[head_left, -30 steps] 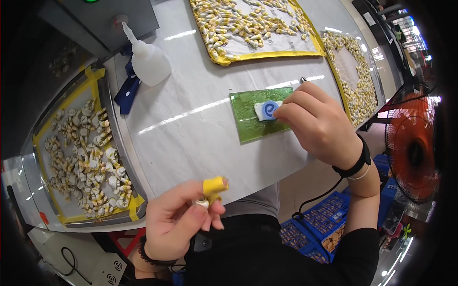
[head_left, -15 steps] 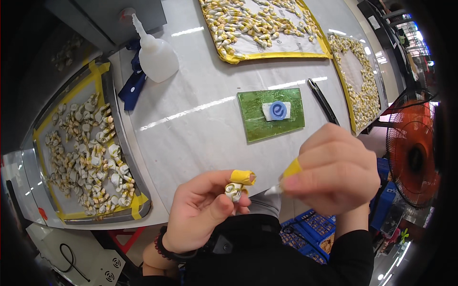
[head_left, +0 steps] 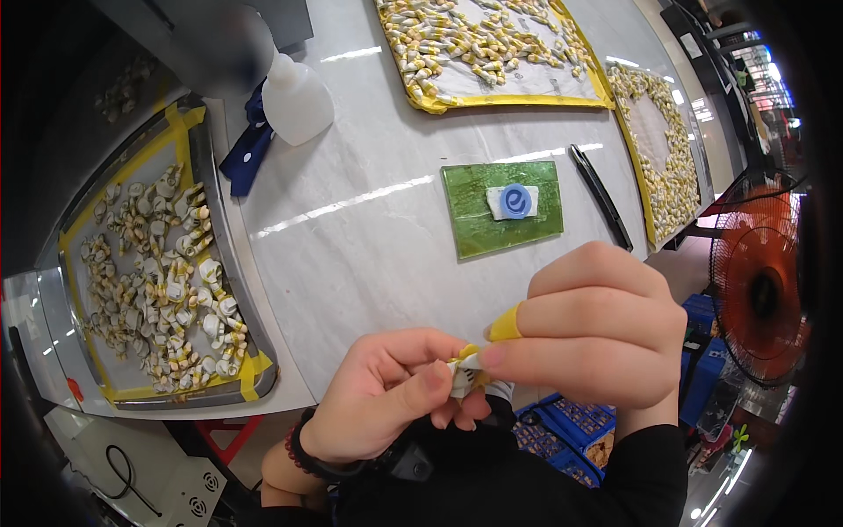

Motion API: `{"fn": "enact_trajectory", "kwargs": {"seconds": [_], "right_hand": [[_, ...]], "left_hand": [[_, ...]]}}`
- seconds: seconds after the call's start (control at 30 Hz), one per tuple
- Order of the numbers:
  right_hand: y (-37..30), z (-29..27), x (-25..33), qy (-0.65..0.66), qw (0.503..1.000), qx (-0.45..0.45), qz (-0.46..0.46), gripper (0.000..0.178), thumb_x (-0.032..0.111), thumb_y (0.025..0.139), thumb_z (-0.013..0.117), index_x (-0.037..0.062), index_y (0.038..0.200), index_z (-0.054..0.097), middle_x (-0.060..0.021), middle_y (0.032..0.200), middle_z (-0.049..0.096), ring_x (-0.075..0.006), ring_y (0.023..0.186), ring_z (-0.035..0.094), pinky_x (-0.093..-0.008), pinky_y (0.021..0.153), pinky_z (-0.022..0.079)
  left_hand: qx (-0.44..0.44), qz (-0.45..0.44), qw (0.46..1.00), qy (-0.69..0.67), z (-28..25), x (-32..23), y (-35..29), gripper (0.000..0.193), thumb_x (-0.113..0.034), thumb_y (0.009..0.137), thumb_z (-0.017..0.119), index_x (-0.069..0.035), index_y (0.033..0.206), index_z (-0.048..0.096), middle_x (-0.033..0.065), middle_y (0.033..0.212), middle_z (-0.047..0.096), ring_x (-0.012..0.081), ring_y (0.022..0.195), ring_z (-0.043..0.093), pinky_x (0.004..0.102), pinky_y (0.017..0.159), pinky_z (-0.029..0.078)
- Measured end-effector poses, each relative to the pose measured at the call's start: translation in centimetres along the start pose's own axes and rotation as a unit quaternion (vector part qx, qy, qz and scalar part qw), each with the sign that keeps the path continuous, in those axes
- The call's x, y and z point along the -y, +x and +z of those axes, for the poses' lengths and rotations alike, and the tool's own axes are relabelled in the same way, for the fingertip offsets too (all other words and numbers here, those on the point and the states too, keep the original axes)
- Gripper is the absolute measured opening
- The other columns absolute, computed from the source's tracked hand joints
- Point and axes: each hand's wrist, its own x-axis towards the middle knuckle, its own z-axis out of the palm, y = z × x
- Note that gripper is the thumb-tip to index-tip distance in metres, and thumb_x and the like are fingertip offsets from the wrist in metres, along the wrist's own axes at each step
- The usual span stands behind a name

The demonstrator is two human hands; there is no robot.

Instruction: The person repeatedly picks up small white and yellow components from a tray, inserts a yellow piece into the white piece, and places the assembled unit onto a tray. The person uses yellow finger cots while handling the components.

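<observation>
Between the thumb and fingers of my left hand is a small white figurine with dark markings, partly hidden by the fingers. My right hand is closed in a pinch at the top of it, with yellow tape wrapped on one finger. A small white pointed piece sits between the right fingertips, against the figurine. Whether the two are joined cannot be made out. Beyond the hands lies a green slab, with a blue disc on a white pad in its middle.
A yellow-taped tray of figurines lies left. At the back are a tray of small cone-like pieces and another tray to its right. A white squeeze bottle, a blue cloth, a black pen-like tool and an orange fan stand around.
My right hand has moved left, bringing the small white piece from apart to against the figurine. My left hand has shifted slightly right and turned the figurine.
</observation>
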Motion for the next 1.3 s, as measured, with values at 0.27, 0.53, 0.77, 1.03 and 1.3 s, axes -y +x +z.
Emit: {"fn": "enact_trajectory", "kwargs": {"seconds": [0.27, 0.53, 0.77, 1.03, 1.3], "right_hand": [[0.3, 0.0, -1.0, 0.063, 0.997, 0.007, -0.051, 0.012, 0.007, 0.064, 0.072, 0.0076, 0.076, 0.071, -0.0016, 0.072, 0.063, -0.0140, 0.062, 0.057, -0.0220, 0.051, 0.047], [0.4, 0.3, -1.5, 0.103, 0.992, 0.008, -0.073, 0.009, 0.008, 0.066, 0.074, 0.0067, 0.074, 0.071, -0.0027, 0.072, 0.064, -0.0140, 0.062, 0.058, -0.0213, 0.051, 0.047], [-0.4, 0.1, -1.2, 0.072, 0.996, 0.020, -0.039, 0.013, 0.006, 0.060, 0.073, 0.0071, 0.073, 0.071, -0.0027, 0.072, 0.064, -0.0146, 0.061, 0.059, -0.0212, 0.051, 0.048], [-0.6, -0.2, -0.4, 0.040, 0.999, 0.016, -0.021, 0.018, 0.004, 0.059, 0.073, 0.0065, 0.076, 0.070, -0.0029, 0.072, 0.065, -0.0151, 0.060, 0.059, -0.0219, 0.050, 0.048], [-0.6, -0.1, -0.2, 0.028, 1.000, 0.002, -0.009, 0.016, 0.004, 0.061, 0.071, 0.0058, 0.076, 0.070, -0.0036, 0.071, 0.064, -0.0154, 0.059, 0.058, -0.0220, 0.049, 0.047]], "left_hand": [[0.079, -0.062, 0.989, -0.105, -0.5, 0.1, 0.2, 0.033, -0.026, 0.094, 0.053, 0.004, 0.106, 0.056, 0.0114, 0.085, 0.065, 0.0058, 0.062, 0.054, 0.0224, 0.065, 0.050], [0.118, -0.069, 0.983, -0.123, -0.7, 0.5, 0.7, 0.031, -0.026, 0.094, 0.054, 0.004, 0.103, 0.056, 0.0101, 0.084, 0.064, 0.0068, 0.068, 0.057, 0.0224, 0.065, 0.050], [0.056, -0.056, 0.992, -0.100, -0.3, 0.5, 0.7, 0.031, -0.023, 0.093, 0.056, 0.005, 0.105, 0.056, 0.0100, 0.083, 0.064, 0.0092, 0.070, 0.058, 0.0220, 0.066, 0.048], [0.054, -0.034, 0.995, -0.070, 0.1, 0.3, 0.8, 0.030, -0.022, 0.093, 0.057, 0.005, 0.106, 0.057, 0.0108, 0.083, 0.066, 0.0089, 0.067, 0.058, 0.0205, 0.064, 0.047], [0.047, -0.047, 0.993, -0.101, 0.3, 0.2, 0.9, 0.027, -0.020, 0.093, 0.056, 0.004, 0.104, 0.057, 0.0105, 0.081, 0.066, 0.0069, 0.064, 0.056, 0.0202, 0.063, 0.047]]}}
